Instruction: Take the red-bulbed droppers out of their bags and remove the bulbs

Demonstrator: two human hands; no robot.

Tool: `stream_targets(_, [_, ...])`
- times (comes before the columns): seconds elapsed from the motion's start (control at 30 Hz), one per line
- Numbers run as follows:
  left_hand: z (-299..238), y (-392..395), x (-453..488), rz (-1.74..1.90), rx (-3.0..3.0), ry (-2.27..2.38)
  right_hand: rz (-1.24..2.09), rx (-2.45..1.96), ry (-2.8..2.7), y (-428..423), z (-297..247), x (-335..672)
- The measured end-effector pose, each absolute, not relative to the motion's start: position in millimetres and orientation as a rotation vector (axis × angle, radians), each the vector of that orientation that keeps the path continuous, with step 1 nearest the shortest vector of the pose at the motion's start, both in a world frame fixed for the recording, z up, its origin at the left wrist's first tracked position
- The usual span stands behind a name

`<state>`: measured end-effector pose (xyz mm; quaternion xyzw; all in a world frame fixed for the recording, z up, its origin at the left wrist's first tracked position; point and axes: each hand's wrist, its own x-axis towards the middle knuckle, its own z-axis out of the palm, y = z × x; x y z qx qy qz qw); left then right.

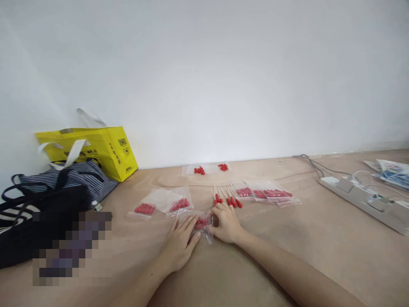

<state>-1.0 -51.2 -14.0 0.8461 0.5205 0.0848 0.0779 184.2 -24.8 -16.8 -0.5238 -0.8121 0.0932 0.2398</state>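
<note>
Clear bag (pixel 202 226) centre stage in the head view, flat on the bench (pixel 275 238), red tips (pixel 200 222) showing through the film, and it sits right between the two hands! Its long axis looks to run crosswise, left to right, though the fingers cover too much of it to be certain. Neither hand is the nearer one: both are touching.

Left hand (pixel 181 241) first: laid out flat, palm down, fingers extended and thumb apart, resting over the bag's left part, pressing rather than gripping by the look of it. Over to the right hand (pixel 227 221): fingers curled, thumb and forefinger set apart at the bag's right end, where loose film spills toward the person. Whether they truly pinch that film, I cannot tell.

Just beyond the right hand, loose sticks (pixel 233 201) fan out, red ends toward the fingers, pale shafts pointing at the wall (pixel 230 85). Filled bags (pixel 268 191) overlap further right, two more bags (pixel 180 204) lie beyond the left hand, and a farther bag (pixel 209 169) rests near the wall, holding two red clusters.
</note>
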Motion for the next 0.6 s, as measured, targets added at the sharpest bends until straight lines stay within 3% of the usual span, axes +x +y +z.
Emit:
stream_targets(0.4, [-15, -51, -3, 0.352, 2.539, 1.537, 0.417, -1.352, -2.13, -26, -18, 185])
stream_targets(0.6, [-10, -53, -1, 0.313, 2.521, 1.546, 0.802, -1.104, -1.895, -29, -19, 214])
